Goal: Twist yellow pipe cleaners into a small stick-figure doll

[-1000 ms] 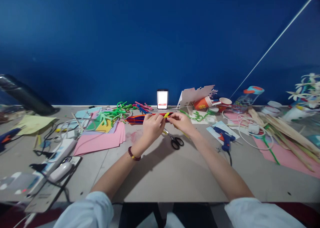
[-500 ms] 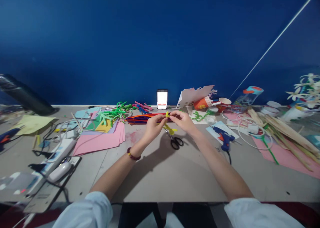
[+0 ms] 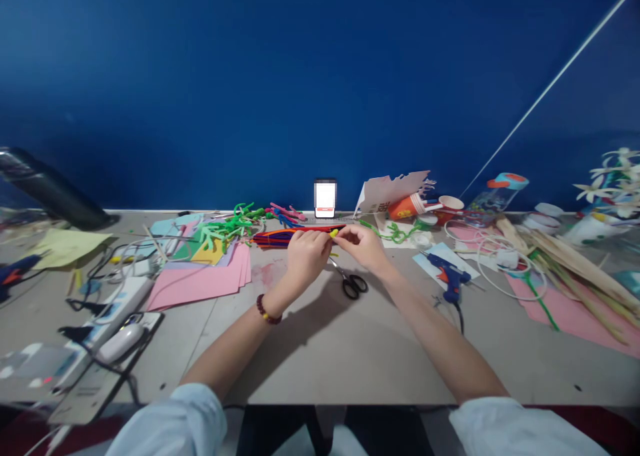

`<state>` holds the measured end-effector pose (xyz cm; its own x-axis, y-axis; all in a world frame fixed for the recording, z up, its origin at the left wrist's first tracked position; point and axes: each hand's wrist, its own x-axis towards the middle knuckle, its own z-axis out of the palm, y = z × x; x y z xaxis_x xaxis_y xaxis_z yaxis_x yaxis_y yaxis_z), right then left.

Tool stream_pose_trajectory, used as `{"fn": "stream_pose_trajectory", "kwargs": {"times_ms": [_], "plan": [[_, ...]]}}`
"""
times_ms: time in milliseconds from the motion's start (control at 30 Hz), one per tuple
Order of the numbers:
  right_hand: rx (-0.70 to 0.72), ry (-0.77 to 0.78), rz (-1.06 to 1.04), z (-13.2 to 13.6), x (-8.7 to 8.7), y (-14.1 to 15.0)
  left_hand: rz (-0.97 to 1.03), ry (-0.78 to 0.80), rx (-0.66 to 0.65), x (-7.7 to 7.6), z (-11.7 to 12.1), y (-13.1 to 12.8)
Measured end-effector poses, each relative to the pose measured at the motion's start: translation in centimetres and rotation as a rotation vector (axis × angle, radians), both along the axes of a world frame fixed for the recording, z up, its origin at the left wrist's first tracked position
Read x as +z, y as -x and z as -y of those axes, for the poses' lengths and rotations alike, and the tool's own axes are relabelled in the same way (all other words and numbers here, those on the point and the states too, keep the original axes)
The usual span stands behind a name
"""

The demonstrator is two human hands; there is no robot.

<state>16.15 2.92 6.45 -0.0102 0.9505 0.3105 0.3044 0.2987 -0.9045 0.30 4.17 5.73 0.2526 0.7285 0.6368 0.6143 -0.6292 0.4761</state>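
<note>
Yellow fuzzy stem (image 3: pixel 335 233), bunched into a rounded knob, is pinched by left hand (image 3: pixel 309 253) and right hand (image 3: pixel 365 246).

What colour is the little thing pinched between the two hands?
Bright yellow: the little piece shows best in the head view.

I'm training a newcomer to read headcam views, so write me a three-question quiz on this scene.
1. Multiple choice: what colour is the small piece held between the left hand and the right hand?
(a) blue
(b) yellow
(c) white

2. True or false: the scissors are gripped in the right hand.

3. Fill in the missing word: from the person's side, the black bottle is to the ____ of the scissors.

Key
1. b
2. False: they lie on the table.
3. left
</note>
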Motion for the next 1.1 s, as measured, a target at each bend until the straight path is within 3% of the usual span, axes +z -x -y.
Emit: {"fn": "stream_pose_trajectory", "kwargs": {"times_ms": [100,200,367,467,700,933,1100], "plan": [[-0.014,0.03,-0.085,0.1,0.1,0.3,0.011,-0.004,-0.022,0.0,0.2,-0.1],[0.004,0.092,-0.183,0.1,0.1,0.4,0.118,0.094,-0.07,0.4,0.4,-0.1],[0.043,0.098,-0.221,-0.3,0.2,-0.2,0.448,0.583,-0.358,1.1,-0.1,0.1],[0.113,0.085,-0.192,-0.4,0.4,-0.6,0.65,0.782,-0.385,1.1,-0.8,0.2],[0.144,0.083,-0.189,-0.3,0.6,-0.9,0.782,0.851,-0.47,0.9,-1.1,0.1],[0.108,-0.007,-0.122,-0.4,0.1,-0.7,0.839,1.073,-0.464,0.6,-0.7,-0.2],[0.107,-0.032,-0.135,-0.5,0.1,-0.7,0.9,1.014,-0.419,0.5,-0.5,-0.6]]}}
